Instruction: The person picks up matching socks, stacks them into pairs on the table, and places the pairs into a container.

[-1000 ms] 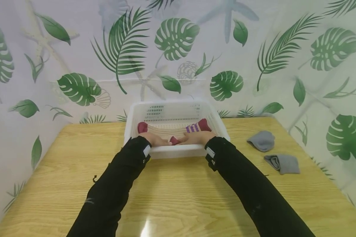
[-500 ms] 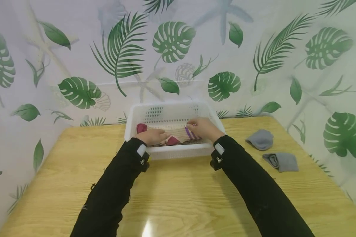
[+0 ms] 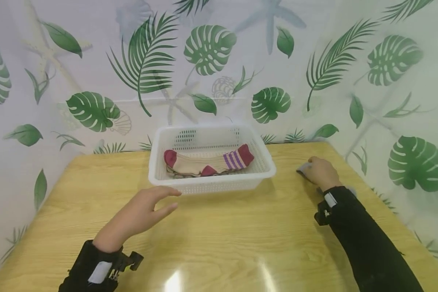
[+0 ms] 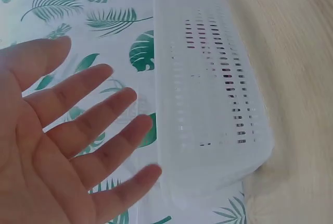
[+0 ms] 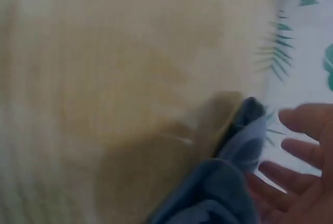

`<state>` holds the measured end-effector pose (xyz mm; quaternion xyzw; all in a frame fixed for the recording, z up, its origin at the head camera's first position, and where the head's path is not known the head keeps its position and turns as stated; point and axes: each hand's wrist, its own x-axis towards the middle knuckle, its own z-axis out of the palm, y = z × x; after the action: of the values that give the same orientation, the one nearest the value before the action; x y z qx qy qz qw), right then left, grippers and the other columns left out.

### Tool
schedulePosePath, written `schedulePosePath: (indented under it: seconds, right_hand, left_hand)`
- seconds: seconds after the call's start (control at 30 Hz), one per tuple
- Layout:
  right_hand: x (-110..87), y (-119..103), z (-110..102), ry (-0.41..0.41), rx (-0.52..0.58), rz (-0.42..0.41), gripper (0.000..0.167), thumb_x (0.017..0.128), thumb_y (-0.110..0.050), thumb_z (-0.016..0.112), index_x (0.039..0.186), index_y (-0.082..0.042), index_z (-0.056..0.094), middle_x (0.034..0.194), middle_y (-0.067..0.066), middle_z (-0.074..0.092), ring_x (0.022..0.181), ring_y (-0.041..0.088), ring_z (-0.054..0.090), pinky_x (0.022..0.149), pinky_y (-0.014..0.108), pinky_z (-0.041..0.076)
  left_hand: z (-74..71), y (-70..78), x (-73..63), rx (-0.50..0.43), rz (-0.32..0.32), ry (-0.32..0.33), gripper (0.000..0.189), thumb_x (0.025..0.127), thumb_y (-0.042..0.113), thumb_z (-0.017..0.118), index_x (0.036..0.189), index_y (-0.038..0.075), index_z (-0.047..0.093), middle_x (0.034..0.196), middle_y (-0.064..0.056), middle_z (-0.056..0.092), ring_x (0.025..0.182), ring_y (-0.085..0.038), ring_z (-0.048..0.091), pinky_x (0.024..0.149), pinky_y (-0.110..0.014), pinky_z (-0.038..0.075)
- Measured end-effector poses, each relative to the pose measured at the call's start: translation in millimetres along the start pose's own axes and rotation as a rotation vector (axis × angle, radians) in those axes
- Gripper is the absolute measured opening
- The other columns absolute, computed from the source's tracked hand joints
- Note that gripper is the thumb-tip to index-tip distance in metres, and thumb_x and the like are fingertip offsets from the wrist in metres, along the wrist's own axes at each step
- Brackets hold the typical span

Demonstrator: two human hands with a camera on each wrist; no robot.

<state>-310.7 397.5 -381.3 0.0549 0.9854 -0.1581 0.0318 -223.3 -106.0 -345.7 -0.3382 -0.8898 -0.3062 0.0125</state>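
Cream striped socks (image 3: 193,164) with dark red toes, heels and purple bands lie flat in the white basket (image 3: 211,179). My left hand (image 3: 140,213) is in the air in front of the basket's left side, fingers extended and holding nothing. In the left wrist view its palm (image 4: 57,135) and spread fingers show beside the basket. At the right, my right hand (image 3: 323,173) is over a folded grey piece of fabric (image 3: 303,168). In the right wrist view, fingers (image 5: 307,153) are spread beside that fabric (image 5: 247,140). A second folded grey piece (image 5: 205,190) is mostly hidden beneath the wrist in the head view.
A wooden table (image 3: 219,239) carries everything. Behind it and along both sides hangs a white cover (image 3: 211,81) printed with green leaves. The basket stands near the table's back edge.
Both hands have left the basket and the socks in it. My left hand has come back toward the front left; the right has swung right to the grey fabric.
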Motion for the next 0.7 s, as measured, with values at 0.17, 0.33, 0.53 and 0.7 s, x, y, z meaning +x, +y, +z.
schedulePosePath:
  seconds: [0.17,0.33,0.53,0.7]
  right_hand:
    - [-0.7,9,20,-0.012,-0.086,-0.109,0.011,0.085,-0.006,0.057,0.091,0.003,0.053,0.081,0.015,0.053,0.071,0.03,0.05,0.064,0.042,0.042]
    - [-17.0,-13,34,0.024,-0.197,-0.212,0.012,0.078,0.004,0.058,0.075,-0.004,0.051,0.069,0.007,0.05,0.065,0.025,0.045,0.061,0.04,0.04]
    - [-58.5,-72,58,0.007,-0.232,-0.506,0.022,0.07,0.002,0.064,0.07,-0.012,0.047,0.066,0.0,0.043,0.062,0.018,0.04,0.057,0.033,0.034]
    - [-109.8,-131,81,-0.08,-0.178,-0.751,0.023,0.069,-0.004,0.065,0.076,-0.016,0.046,0.069,-0.005,0.044,0.062,0.011,0.041,0.055,0.025,0.036]
  left_hand:
    - [5.6,4.6,-6.8,-0.064,0.014,-0.019,0.032,0.097,0.021,0.061,0.125,0.005,0.063,0.122,-0.009,0.065,0.115,-0.031,0.059,0.097,-0.05,0.046]
    - [9.0,10.3,-7.4,-0.15,0.018,-0.09,0.034,0.097,0.026,0.06,0.126,0.008,0.062,0.122,-0.006,0.065,0.111,-0.028,0.06,0.092,-0.052,0.047]
    - [22.9,13.7,-5.7,-0.179,0.05,-0.112,0.033,0.098,0.026,0.059,0.124,0.006,0.063,0.122,-0.008,0.065,0.109,-0.028,0.061,0.091,-0.052,0.048]
    - [52.5,18.1,4.0,-0.201,0.04,-0.219,0.035,0.097,0.025,0.06,0.125,0.004,0.062,0.125,-0.01,0.063,0.11,-0.031,0.061,0.094,-0.048,0.048]
